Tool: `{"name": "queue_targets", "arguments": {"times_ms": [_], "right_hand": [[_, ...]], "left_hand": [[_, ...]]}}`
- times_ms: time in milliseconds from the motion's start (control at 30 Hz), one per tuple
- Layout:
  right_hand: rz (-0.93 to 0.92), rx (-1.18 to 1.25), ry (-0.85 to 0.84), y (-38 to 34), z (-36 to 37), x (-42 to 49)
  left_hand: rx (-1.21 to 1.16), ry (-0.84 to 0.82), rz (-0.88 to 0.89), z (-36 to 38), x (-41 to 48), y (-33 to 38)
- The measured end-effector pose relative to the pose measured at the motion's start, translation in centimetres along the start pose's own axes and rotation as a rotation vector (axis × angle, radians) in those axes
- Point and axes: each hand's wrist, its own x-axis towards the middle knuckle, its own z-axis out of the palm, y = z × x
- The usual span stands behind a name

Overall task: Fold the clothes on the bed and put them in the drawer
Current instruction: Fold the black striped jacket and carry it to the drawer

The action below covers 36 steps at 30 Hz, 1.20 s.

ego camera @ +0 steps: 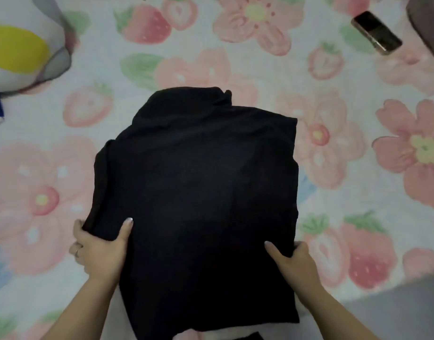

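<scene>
The left hand [100, 251] pinches the near left edge of the single black garment [198, 187], thumb on top; the right hand [297, 263] pinches its near right edge likewise; it lies on the floral sheet [358, 168]; one phone [376, 33] far right

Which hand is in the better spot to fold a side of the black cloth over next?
Probably the left hand: it grips the black cloth farther up its side edge, thumb on top. The right hand pinches the opposite edge nearer the person, so either might work.
</scene>
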Motion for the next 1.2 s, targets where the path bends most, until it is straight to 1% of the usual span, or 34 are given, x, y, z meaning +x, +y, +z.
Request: {"name": "queue_targets", "arguments": {"times_ms": [100,200,233,300,400,467,533,567,667,733,800,867,900,933,967,1000,1033,1067,1100,1133,1167,1200], "right_hand": [[-0.06,-0.023,0.006,0.7,-0.3,-0.7],[-0.064,-0.142,0.033,1.5,-1.0,-1.6],[-0.052,-0.194,0.024,1.8,-1.1,-2.0],[-0.037,-0.242,-0.05,2.8,-0.9,-3.1],[-0.041,-0.179,-0.158,3.9,-0.7,-4.6],[-0.037,-0.105,-0.182,4.2,-1.1,-5.3],[0.008,0.016,-0.21,4.2,-1.9,-5.8],[0.05,0.106,-0.226,4.1,-2.6,-6.1],[0.224,0.476,-0.241,3.1,-4.9,-6.9],[0.289,0.796,-0.319,0.7,-6.0,-6.8],[0.353,1.046,-0.367,-2.4,-6.2,-5.7],[0.367,1.214,-0.299,-5.7,-6.0,-4.1],[0.34,1.288,-0.254,-7.1,-5.9,-3.2],[0.304,1.307,-0.217,-8.3,-5.8,-2.4],[0.266,1.239,-0.155,-9.0,-5.7,-1.7],[0.227,1.092,-0.067,-9.3,-5.5,-0.8],[0.18,0.889,0.026,-9.1,-5.2,0.0],[0.129,0.669,0.101,-8.5,-4.7,0.7],[0.077,0.477,0.154,-7.7,-4.2,1.2],[0.038,0.331,0.177,-6.8,-3.7,1.5],[0.018,0.234,0.172,-6.0,-3.1,1.7],[0.007,0.171,0.157,-5.2,-2.6,1.9]], "left_hand": [[-0.085,-0.097,0.07,-0.4,-1.5,-1.4],[-0.065,-0.167,0.055,-0.9,-3.8,-3.1],[-0.047,-0.193,0.04,-1.2,-4.6,-3.7],[-0.035,-0.268,0.042,-1.7,-6.0,-5.0],[-0.064,-0.4,0.056,-2.7,-7.4,-6.3],[-0.108,-0.473,0.085,-3.4,-7.8,-6.8],[-0.135,-0.514,0.132,-4.3,-7.9,-6.3],[-0.165,-0.528,0.124,-4.8,-7.7,-5.8],[-0.412,-0.599,-0.042,-7.1,-6.9,-2.9],[-0.581,-0.656,-0.145,-7.8,-5.8,0.1],[-0.678,-0.665,-0.242,-6.8,-4.1,3.5],[-0.87,-0.669,-0.332,-4.9,-2.6,7.3],[-0.926,-0.644,-0.349,-3.9,-1.9,8.9],[-0.924,-0.586,-0.314,-3.1,-1.4,9.9],[-0.817,-0.494,-0.2,-2.4,-0.9,10.2],[-0.603,-0.403,-0.036,-1.9,-0.5,10.1],[-0.288,-0.321,0.156,-1.5,-0.1,9.3],[0.006,-0.244,0.302,-1.1,0.2,8.2],[0.223,-0.202,0.388,-0.8,0.2,7.2],[0.352,-0.2,0.409,-0.5,0.3,6.3],[0.401,-0.213,0.406,-0.2,0.3,5.4],[0.398,-0.216,0.401,0.1,0.3,4.9]]}}
